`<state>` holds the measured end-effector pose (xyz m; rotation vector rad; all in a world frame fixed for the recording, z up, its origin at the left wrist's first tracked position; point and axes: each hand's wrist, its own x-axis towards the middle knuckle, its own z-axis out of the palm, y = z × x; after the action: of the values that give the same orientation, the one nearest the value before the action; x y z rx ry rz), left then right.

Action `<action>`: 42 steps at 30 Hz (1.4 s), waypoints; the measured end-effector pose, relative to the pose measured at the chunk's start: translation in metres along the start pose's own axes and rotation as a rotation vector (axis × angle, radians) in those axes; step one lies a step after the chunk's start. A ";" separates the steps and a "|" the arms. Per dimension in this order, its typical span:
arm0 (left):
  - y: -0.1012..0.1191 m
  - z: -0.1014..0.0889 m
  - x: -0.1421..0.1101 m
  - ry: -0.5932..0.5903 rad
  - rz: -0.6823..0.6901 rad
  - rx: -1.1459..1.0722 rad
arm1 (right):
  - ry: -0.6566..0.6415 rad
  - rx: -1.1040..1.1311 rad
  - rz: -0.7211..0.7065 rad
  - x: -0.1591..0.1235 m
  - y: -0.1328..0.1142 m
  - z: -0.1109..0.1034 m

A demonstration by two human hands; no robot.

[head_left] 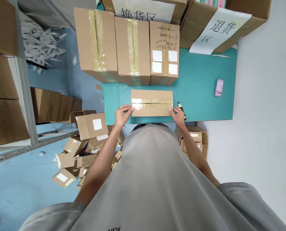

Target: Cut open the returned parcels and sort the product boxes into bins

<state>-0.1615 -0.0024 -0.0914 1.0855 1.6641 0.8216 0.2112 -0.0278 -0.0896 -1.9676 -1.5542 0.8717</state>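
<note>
A flat cardboard box [151, 102], sealed along its length with clear tape, lies on the teal table [201, 93] near the front edge. My left hand [122, 115] grips the box's left end, fingers curled over the edge by a small white label. At the right end my right hand [178, 115] holds the box with fingers bent on its corner. A black and yellow cutter [182, 110] lies on the table just beside my right hand.
Three taped boxes [130, 45] stand in a row behind the flat box, the right one with handwriting and white labels. Larger cartons with paper signs [217, 29] sit at the back. Several small boxes [85, 147] lie heaped on the blue floor at left, shelving [22, 96] beyond.
</note>
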 end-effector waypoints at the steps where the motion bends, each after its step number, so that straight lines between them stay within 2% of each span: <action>1: -0.003 0.000 -0.003 0.000 -0.015 -0.001 | -0.006 0.000 0.003 -0.002 0.003 0.001; 4: -0.016 -0.001 -0.008 -0.001 -0.059 -0.048 | -0.023 0.013 0.011 -0.006 0.013 0.001; 8: -0.043 -0.001 -0.011 -0.024 -0.186 -0.159 | -0.032 0.064 0.076 -0.006 0.033 0.003; 14: -0.069 0.021 -0.022 -0.166 -0.258 -0.066 | -0.167 -0.015 0.143 -0.011 0.052 0.031; 17: -0.071 0.034 -0.025 -0.141 -0.265 -0.014 | -0.176 -0.018 0.174 -0.012 0.051 0.043; 20: -0.069 0.038 -0.025 -0.089 -0.236 0.033 | -0.156 0.027 0.192 -0.011 0.049 0.039; 24: -0.061 0.027 -0.026 -0.082 -0.096 0.087 | -0.145 0.133 0.130 -0.009 0.043 0.016; 27: -0.050 0.018 -0.026 -0.026 0.013 0.099 | -0.117 0.169 0.047 -0.006 0.031 0.001; 30: -0.039 0.013 -0.022 0.050 0.072 0.134 | -0.074 0.136 -0.011 -0.002 0.017 -0.001; 33: -0.035 0.011 -0.014 0.073 0.064 0.167 | -0.091 0.079 -0.011 0.001 0.012 0.004; 40: -0.053 0.006 -0.014 0.044 0.047 0.140 | -0.108 0.134 0.069 -0.005 0.041 0.016; 42: -0.063 0.006 -0.022 0.048 -0.027 0.133 | -0.107 0.140 0.111 -0.014 0.050 0.019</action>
<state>-0.1707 -0.0461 -0.1408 1.1392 1.7906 0.7326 0.2284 -0.0533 -0.1355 -1.9498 -1.4106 1.1164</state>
